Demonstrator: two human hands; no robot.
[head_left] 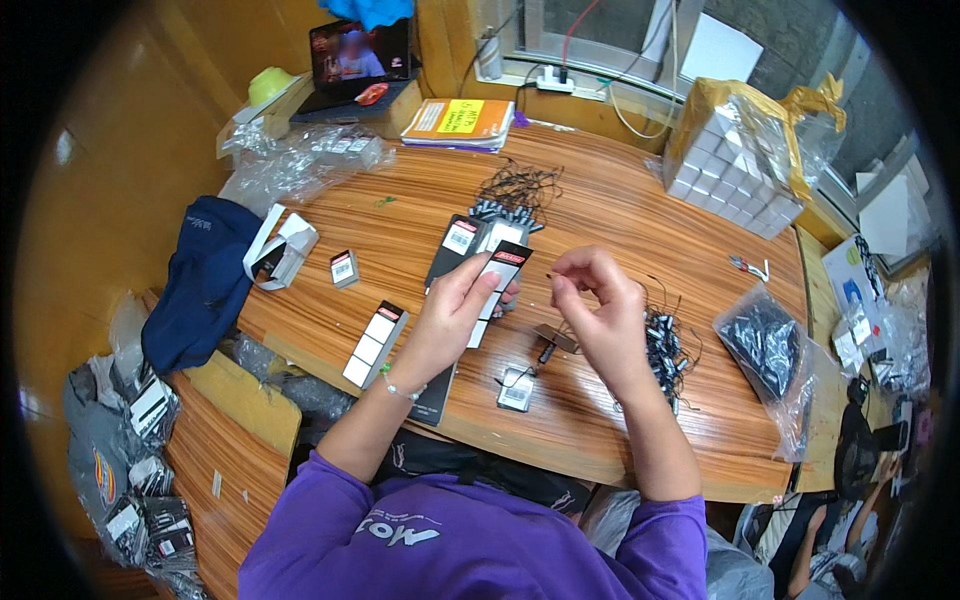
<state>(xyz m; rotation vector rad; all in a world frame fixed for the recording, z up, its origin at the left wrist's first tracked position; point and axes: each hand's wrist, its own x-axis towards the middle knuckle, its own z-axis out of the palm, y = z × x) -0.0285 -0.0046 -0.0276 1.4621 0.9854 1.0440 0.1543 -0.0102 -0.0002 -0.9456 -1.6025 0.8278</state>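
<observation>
My left hand (pixel 448 310) is closed round a long black-and-white card tag (pixel 508 262) with a red mark at its top. Just right of it, my right hand (pixel 600 290) is raised, thumb and fingertips pinched together; a tiny dark bit shows at the tips, too small to name. Behind the left hand lie a dark card with a barcode label (pixel 460 237) and a bunch of black cords with grey ends (pixel 515 200). Below the hands are a small barcode tag (pixel 516 390) and a small brown piece (pixel 556 338). Beside my right forearm is a heap of black cords (pixel 662 345).
Another stack of card tags (pixel 376 343) lies left, near a small label stack (pixel 343 268) and a strapped white bundle (pixel 290 250). Rightward are red-handled snips (pixel 742 264), a plastic bag (pixel 765 335) and wrapped white boxes (pixel 735 165). A laptop (pixel 360 55) stands far left; another person's arms (pixel 808 550) show lower right.
</observation>
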